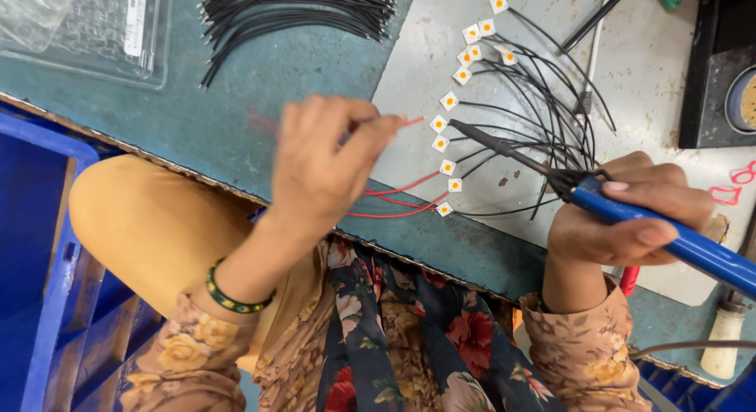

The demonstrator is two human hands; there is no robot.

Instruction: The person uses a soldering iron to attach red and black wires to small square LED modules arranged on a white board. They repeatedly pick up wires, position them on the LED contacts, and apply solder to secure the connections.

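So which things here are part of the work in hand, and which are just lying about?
In use:
- left hand pinching a red wire
- right hand gripping the blue-handled soldering iron
- row of small white LED squares with wires attached

Lying about:
- bundle of black wires
- clear plastic packet
- blue crate

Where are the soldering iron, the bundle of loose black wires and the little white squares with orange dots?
soldering iron point(669, 235): head view, on its blue handle.
black wire bundle point(299, 10): head view, mid-bundle.
white squares point(449, 102): head view, on one square in the row.
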